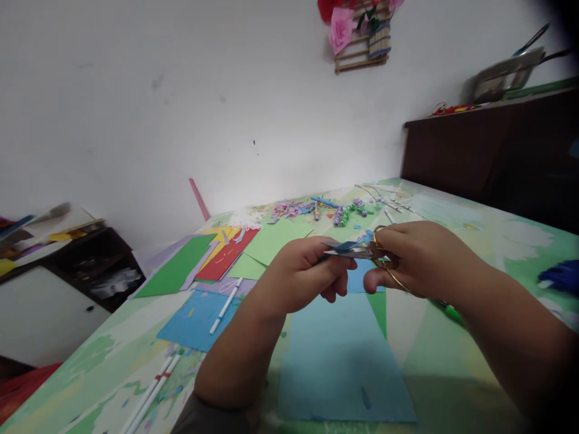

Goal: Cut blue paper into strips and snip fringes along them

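Observation:
My right hand (407, 256) grips a pair of scissors (377, 250) by its gold-coloured handles, with the blades pointing left. Between the fingers of my left hand (312, 268) is a small piece of blue paper (344, 245), pinched right by the scissor blades. The blades overlap the paper, and whether they are closed on it I cannot tell. Both hands are held above the table, over a large light blue sheet (344, 361). Small blue scraps lie on that sheet near its lower edge.
Green paper (174, 265), red paper (230, 256) and a blue sheet (194, 319) lie to the left. A white pen (226, 306) rests on the blue sheet. Paper scraps (294, 209) and rolled paper pieces (344, 215) sit towards the wall. A dark cabinet (488, 150) stands at the right.

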{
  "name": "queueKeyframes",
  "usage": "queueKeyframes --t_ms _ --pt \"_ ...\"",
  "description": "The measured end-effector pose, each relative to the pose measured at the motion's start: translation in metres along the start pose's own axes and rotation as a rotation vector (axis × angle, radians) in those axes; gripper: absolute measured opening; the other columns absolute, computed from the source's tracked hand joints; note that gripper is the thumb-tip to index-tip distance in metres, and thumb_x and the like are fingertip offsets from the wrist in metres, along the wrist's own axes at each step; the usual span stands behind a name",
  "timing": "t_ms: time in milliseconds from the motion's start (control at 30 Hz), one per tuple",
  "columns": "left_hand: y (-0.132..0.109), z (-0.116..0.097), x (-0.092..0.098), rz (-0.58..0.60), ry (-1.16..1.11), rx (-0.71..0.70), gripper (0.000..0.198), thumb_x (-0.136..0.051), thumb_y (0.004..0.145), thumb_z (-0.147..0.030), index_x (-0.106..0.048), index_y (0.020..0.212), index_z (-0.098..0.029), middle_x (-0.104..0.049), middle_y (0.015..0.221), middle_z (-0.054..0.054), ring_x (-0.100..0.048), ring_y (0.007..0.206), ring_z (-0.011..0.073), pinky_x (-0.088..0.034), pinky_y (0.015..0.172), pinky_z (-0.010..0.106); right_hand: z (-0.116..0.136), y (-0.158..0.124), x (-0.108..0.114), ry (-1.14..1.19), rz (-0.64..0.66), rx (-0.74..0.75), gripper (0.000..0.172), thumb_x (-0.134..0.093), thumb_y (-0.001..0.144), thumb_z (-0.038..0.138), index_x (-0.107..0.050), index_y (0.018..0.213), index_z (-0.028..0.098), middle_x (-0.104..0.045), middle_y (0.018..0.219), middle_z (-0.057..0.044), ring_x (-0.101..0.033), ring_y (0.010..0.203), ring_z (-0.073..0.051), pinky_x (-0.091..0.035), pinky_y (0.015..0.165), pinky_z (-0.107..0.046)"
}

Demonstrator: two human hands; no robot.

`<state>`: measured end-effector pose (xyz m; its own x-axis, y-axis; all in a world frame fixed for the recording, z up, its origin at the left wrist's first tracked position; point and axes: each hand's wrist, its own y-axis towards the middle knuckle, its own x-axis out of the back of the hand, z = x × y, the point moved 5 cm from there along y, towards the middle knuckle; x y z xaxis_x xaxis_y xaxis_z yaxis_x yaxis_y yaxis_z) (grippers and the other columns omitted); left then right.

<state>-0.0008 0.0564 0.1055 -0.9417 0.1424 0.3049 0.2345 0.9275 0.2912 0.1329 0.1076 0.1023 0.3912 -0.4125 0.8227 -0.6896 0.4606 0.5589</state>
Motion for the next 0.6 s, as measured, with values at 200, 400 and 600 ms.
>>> queueKeyframes --t_ms 200,400,600 --pt "0.0001 -0.0014 0.0018 0.007 0.024 -0.015 0.012 -0.048 0.075 -0.019 -0.056 0.068 -0.014 -0.053 0.049 -0.004 -0.048 0.040 0.0047 -0.040 0.040 0.016 -0.0017 0.0011 0.0011 0.031 0.037 -0.014 0.056 -0.039 0.062 0.075 -0.046 0.059 0.020 -0.047 0.054 -0.002 -0.042 0.050 -0.014 -0.021 0.046 -0.024" --pt "0.0029 -0.0061 0.0016 -0.079 0.279 -0.126 0.023 -0.044 0.078 -0.016 -0.054 0.057 -0.014 -0.055 0.056 -0.002 -0.051 0.045 0.0042 -0.041 0.046 0.016 0.0017 0.0036 -0.0026 0.090 0.098 0.013 0.048 -0.041 0.069 0.066 -0.046 0.068 0.019 -0.049 0.062 -0.003 -0.043 0.054 -0.015 -0.025 0.048 -0.024" --pt "0.0014 -0.0053 0.0004 -0.196 0.382 -0.196 0.022 -0.043 0.078 -0.014 -0.054 0.060 -0.015 -0.054 0.059 -0.003 -0.054 0.048 0.0046 -0.042 0.049 0.016 0.0034 0.0052 -0.0025 0.067 0.077 -0.039 0.046 -0.038 0.072 0.064 -0.046 0.070 0.018 -0.048 0.062 -0.003 -0.043 0.056 -0.016 -0.026 0.048 -0.024"
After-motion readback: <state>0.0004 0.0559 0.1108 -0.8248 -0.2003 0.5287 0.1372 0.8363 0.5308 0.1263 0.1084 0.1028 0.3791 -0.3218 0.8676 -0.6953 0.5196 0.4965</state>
